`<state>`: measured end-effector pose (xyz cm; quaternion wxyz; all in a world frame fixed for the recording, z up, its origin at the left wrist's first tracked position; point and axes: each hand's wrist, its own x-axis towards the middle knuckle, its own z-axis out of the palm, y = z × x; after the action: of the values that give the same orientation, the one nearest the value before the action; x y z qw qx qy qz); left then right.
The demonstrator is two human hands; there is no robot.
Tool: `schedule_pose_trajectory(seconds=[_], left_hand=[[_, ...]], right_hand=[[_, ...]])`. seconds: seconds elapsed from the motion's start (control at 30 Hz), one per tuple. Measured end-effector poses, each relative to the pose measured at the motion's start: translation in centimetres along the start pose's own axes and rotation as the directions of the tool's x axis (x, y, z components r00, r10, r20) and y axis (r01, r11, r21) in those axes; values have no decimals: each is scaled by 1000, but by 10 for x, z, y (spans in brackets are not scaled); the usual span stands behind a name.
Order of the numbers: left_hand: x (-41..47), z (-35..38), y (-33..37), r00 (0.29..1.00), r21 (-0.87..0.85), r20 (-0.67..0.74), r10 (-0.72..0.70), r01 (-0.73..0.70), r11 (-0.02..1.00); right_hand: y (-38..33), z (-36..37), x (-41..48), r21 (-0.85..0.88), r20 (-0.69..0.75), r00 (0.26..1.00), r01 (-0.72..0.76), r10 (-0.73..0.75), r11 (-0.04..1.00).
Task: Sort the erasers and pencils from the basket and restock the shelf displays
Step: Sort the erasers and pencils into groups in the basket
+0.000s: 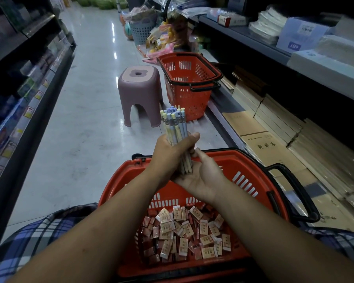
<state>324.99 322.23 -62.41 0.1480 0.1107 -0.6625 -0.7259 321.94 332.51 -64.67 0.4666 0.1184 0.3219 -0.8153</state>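
Observation:
A bundle of pastel pencils (175, 124) with blue and yellow caps stands upright above the near red basket (251, 172). My left hand (170, 151) is wrapped around the bundle's middle. Under the pencil tips lies my right hand (200, 176), palm up with fingers apart, touching the lower ends of the bundle. The basket's bottom is covered with several small wrapped erasers (184, 231) in red and cream packs. The basket rests in front of my lap, between my forearms.
A second red basket (192, 78) stands further down the aisle beside a mauve plastic stool (140, 92). Stacks of tan exercise books (268, 146) fill the low right shelf. The left shelf (29, 82) holds packaged goods. More goods and a lilac basket (140, 31) crowd the far aisle.

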Motion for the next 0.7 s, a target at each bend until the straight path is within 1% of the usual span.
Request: schedule_pose_trajectory(seconds=[0.1, 0.17, 0.27, 0.33, 0.4, 0.43, 0.5, 0.57, 0.63, 0.7], left_hand=[[-3, 0, -10, 999, 26, -24, -35, 35, 999], [-2, -4, -17, 998, 85, -4, -70, 70, 994], [1, -16, -26, 988, 176, 26, -153, 146, 973], [0, -22, -39, 975, 201, 23, -221, 212, 956], [-4, -30, -61, 950, 236, 45, -310, 291, 927], [-6, -34, -74, 925, 286, 77, -373, 337, 897], [-12, -41, -99, 839, 417, 149, -523, 426, 803], [-17, -47, -119, 755, 516, 184, -629, 471, 716], [-20, -48, -138, 709, 563, 171, -684, 500, 658], [-22, -46, -159, 690, 562, 131, -712, 540, 627]], right_hand=[[1, -11, 3, -85, -77, 996, -39, 32, 996], [1, -21, 6, -170, -190, 981, -57, 24, 984], [-5, -46, 11, -293, -336, 941, -69, -35, 954], [-12, -68, 13, -326, -407, 912, -92, -51, 941], [-17, -92, 14, -402, -473, 878, -143, -72, 904], [-19, -104, 14, -468, -505, 859, -191, -84, 863], [-23, -125, 16, -592, -552, 825, -288, -118, 753], [-24, -142, 20, -656, -594, 798, -402, -107, 639], [-26, -159, 24, -694, -617, 780, -475, -106, 541], [-25, -176, 28, -721, -632, 766, -528, -114, 449]])
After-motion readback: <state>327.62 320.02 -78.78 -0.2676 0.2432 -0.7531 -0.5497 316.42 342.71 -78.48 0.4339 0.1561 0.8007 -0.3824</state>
